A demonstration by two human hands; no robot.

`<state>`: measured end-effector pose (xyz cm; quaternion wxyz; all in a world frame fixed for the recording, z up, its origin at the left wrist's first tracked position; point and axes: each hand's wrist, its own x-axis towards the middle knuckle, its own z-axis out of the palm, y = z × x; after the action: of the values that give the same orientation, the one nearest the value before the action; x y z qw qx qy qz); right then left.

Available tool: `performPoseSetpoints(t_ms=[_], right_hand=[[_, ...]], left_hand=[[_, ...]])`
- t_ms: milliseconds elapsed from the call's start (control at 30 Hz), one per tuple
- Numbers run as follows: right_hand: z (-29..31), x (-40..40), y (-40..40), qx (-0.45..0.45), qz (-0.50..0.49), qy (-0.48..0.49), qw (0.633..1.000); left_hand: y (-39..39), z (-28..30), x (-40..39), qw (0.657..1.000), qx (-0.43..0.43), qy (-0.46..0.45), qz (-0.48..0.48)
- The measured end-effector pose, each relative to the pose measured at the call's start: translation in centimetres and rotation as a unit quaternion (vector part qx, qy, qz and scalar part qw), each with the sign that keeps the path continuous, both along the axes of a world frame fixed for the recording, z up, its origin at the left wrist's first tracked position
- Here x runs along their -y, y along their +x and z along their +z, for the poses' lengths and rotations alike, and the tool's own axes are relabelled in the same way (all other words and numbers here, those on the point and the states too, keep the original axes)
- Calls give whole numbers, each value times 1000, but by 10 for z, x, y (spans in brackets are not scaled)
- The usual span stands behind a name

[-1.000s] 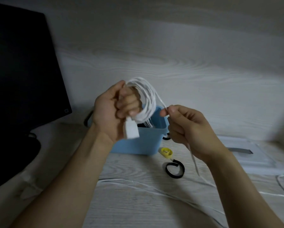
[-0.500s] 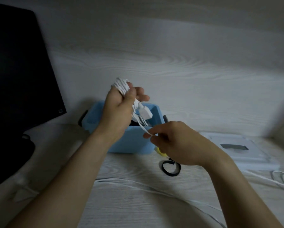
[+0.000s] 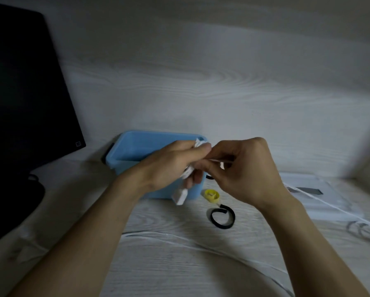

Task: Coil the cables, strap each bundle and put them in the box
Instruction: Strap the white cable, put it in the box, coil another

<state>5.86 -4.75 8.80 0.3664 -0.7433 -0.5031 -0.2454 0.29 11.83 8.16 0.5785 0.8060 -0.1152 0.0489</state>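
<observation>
Nearest, loose white cable [image 3: 179, 239] trails across the table [image 3: 158, 275], so coiling is unfinished; each new turn should lie flat against the last, with even tension. Above it both forearms reach forward. The left hand [image 3: 171, 161] grips the white coil [image 3: 189, 170], its plug [image 3: 180, 196] hanging below. The right hand [image 3: 242, 168] pinches the free strand just right of it. Yellow strap [image 3: 212, 196] and black strap [image 3: 222, 218] wait near the blue box [image 3: 136, 146] beyond.
</observation>
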Motion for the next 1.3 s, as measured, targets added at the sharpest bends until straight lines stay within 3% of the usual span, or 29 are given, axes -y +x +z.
performPoseSetpoints(t_ms=[133, 233, 333, 500, 633, 800, 1000, 1100, 1300], right_hand=[[2, 4, 5, -12, -26, 52, 998], [1, 9, 11, -94, 31, 47, 994], [2, 13, 14, -154, 65, 48, 985], [12, 29, 21, -137, 9, 77, 988], [12, 35, 26, -132, -7, 57, 990], [5, 29, 32, -162, -55, -22, 985], [-4, 17, 32, -148, -62, -116, 980], [-11, 8, 33, -136, -74, -132, 979], [-18, -4, 24, -95, -52, -118, 987]], left_hand=[[-7, 3, 3, 994, -97, 9, -39], [-12, 7, 3, 989, -130, 17, -62], [-13, 9, 3, 994, -106, -28, -28], [-9, 12, -11, 984, -8, -175, 28], [-5, 16, -19, 941, 21, -326, 88], [0, 21, -28, 850, 42, -509, 129], [2, 18, -33, 779, 65, -616, 98], [2, 18, -28, 789, 71, -608, 45], [7, 18, -13, 816, 88, -567, 66]])
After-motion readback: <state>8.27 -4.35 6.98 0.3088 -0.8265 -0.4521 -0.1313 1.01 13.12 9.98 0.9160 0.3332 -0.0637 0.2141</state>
